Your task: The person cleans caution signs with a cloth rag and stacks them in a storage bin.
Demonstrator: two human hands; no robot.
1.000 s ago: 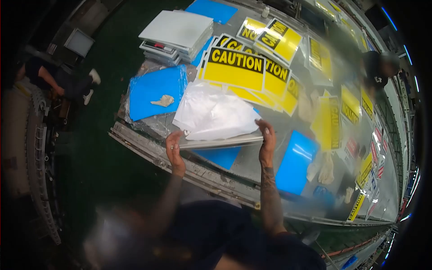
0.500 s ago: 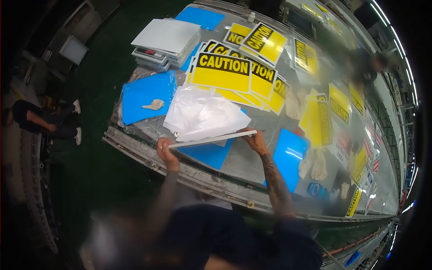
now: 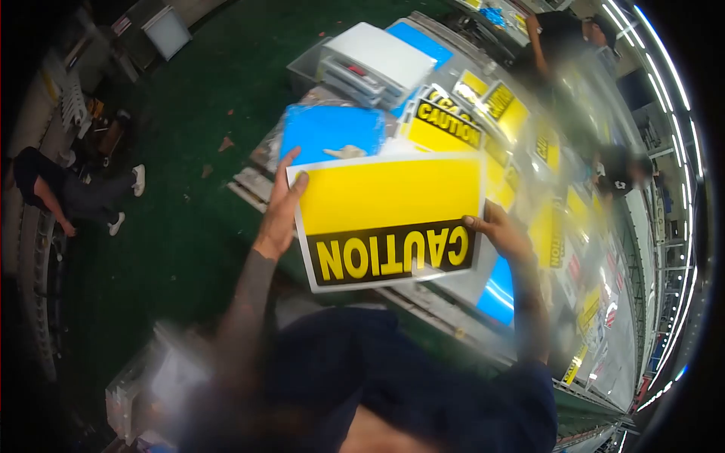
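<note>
A yellow and black caution sign [image 3: 389, 192] with a white border is held up in front of me, its printed face toward me and its lettering upside down. My left hand [image 3: 281, 211] grips the sign's left edge, thumb over the front near the upper corner. At the opposite edge, my right hand [image 3: 504, 232] pinches the sign with its thumb on the face. The sign hides part of the worktable behind it. Just beyond its top edge lie a blue sheet [image 3: 332, 128] and a pale glove [image 3: 345, 152].
A stack of white panels [image 3: 381, 57] stands at the table's back left, beside a pile of caution signs [image 3: 447, 128]. Another blue sheet [image 3: 498, 293] lies right. Plastic-wrapped sheets [image 3: 162, 385] are at lower left. One person [image 3: 64, 185] is off left; others [image 3: 563, 41] are across the table.
The sign, seen nearly edge-on before, has tilted up so its printed face shows. Both hands have lifted it higher, and my view has swung left.
</note>
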